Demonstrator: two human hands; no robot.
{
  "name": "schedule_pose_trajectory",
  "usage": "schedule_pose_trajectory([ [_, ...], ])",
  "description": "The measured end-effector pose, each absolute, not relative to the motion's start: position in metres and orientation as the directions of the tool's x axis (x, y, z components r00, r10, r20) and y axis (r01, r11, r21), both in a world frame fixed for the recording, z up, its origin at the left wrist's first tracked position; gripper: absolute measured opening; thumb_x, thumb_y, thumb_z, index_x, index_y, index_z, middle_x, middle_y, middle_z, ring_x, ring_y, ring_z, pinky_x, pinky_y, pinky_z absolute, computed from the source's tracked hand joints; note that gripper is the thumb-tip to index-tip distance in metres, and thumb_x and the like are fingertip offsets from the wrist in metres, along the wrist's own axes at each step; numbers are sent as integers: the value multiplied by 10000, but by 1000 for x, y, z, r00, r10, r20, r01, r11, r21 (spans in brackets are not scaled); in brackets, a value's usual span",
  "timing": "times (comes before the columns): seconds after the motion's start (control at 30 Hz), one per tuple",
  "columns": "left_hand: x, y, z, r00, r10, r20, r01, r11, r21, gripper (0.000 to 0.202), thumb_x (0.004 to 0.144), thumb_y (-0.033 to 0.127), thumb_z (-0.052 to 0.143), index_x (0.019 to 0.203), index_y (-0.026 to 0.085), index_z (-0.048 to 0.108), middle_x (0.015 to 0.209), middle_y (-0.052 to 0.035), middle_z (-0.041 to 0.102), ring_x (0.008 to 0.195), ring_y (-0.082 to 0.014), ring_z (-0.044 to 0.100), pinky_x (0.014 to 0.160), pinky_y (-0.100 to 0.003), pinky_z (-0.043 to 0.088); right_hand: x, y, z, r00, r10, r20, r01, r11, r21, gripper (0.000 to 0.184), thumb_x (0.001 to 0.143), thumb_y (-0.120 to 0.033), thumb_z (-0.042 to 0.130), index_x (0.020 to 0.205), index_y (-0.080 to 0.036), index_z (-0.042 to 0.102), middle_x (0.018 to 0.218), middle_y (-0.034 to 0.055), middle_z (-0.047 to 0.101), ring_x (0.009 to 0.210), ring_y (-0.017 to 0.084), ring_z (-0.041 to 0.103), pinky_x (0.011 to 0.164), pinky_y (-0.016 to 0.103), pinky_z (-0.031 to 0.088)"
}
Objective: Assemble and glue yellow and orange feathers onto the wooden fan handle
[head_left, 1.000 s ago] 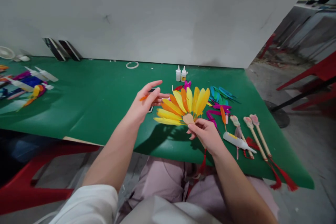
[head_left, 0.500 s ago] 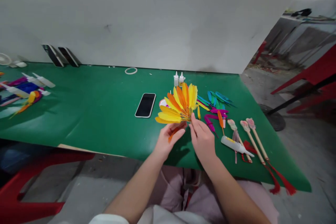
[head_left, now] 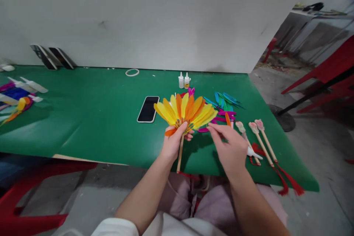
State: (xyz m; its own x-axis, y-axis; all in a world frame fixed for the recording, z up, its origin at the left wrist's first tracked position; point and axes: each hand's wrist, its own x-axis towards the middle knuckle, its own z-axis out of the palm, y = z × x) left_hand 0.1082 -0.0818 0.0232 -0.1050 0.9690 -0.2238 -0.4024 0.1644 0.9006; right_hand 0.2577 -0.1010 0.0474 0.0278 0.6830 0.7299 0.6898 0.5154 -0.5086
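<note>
Blue, purple and yellow feathers [head_left: 21,104] lie at the left end of the green desk [head_left: 91,118], beside white bottles [head_left: 35,85]. Further right, two dark slabs [head_left: 52,58] lean on the pale board [head_left: 124,25], then come a white ring [head_left: 132,72] and a phone [head_left: 148,109]. The left hand [head_left: 173,142] is clamped on the yellow-and-orange feather fan [head_left: 186,110] where feathers meet handle, near the desk's near edge; an orange feather [head_left: 170,132] sticks out there. Two small bottles [head_left: 184,81] stand beyond. Apart from the left, the right hand [head_left: 231,145] has thumb and forefinger drawn close at the fan's right side; whether they pinch anything, I cannot tell. Loose blue-green feathers [head_left: 229,99] lie beyond it, and tasselled sticks [head_left: 261,138] to its right.
</note>
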Motion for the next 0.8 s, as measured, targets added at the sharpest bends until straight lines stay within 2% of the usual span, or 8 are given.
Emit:
schedule_pose_trajectory([
  [0.07, 108, -86, 24, -43, 973, -228, -298, 206, 932, 321, 676, 417, 670, 629, 105, 611, 511, -25, 617, 389, -78, 503, 379, -182, 378, 270, -98, 53, 145, 663, 735, 657, 491, -572, 53, 783, -193, 615, 763, -200, 663, 716, 8, 687, 659, 132, 614, 658, 264, 485],
  [0.17, 111, -92, 25, 52, 978, -203, -111, 207, 972, 386, 712, 459, 617, 561, 105, 590, 422, 12, 513, 338, -47, 390, 328, -173, 273, 285, -92, 54, 273, 629, 728, 622, 462, -632, 149, 788, -253, 609, 650, -198, 611, 642, 4, 628, 663, 148, 578, 668, 297, 471],
  [0.23, 112, -96, 26, 117, 975, -191, -2, 193, 981, 400, 737, 468, 588, 574, 103, 606, 395, 31, 452, 346, -44, 368, 339, -174, 262, 290, -89, 54, 257, 695, 671, 600, 430, -675, 161, 809, -317, 577, 708, -199, 623, 738, 33, 646, 764, 172, 588, 736, 330, 471],
  [0.33, 114, -99, 29, 161, 968, -190, 100, 176, 979, 404, 754, 472, 570, 588, 107, 615, 400, 35, 431, 371, -50, 375, 362, -176, 274, 292, -85, 55, 95, 869, 485, 562, 355, -747, 223, 785, -389, 591, 909, -213, 648, 937, 60, 671, 891, 199, 597, 813, 365, 465],
  [0.4, 115, -100, 31, 159, 968, -194, 115, 177, 977, 389, 746, 471, 580, 598, 113, 610, 425, 29, 462, 383, -53, 380, 364, -178, 280, 291, -84, 55, 34, 921, 387, 545, 308, -780, 253, 742, -391, 635, 921, -214, 658, 945, 53, 681, 882, 200, 606, 802, 360, 473],
  [0.57, 117, -101, 32, 176, 962, -209, 114, 191, 975, 346, 737, 452, 601, 616, 128, 588, 494, 15, 543, 406, -61, 405, 365, -178, 289, 289, -82, 55, 25, 966, 256, 453, 217, -865, 165, 714, -333, 665, 793, -189, 679, 829, 30, 694, 762, 162, 612, 706, 289, 482],
  [0.8, 116, -104, 30, 188, 949, -254, 119, 235, 965, 366, 738, 457, 605, 576, 130, 575, 417, 43, 447, 373, -52, 356, 364, -181, 257, 289, -82, 55, 11, 984, 175, 394, 157, -906, 142, 712, -307, 659, 757, -174, 677, 738, 3, 684, 638, 129, 582, 599, 248, 459],
])
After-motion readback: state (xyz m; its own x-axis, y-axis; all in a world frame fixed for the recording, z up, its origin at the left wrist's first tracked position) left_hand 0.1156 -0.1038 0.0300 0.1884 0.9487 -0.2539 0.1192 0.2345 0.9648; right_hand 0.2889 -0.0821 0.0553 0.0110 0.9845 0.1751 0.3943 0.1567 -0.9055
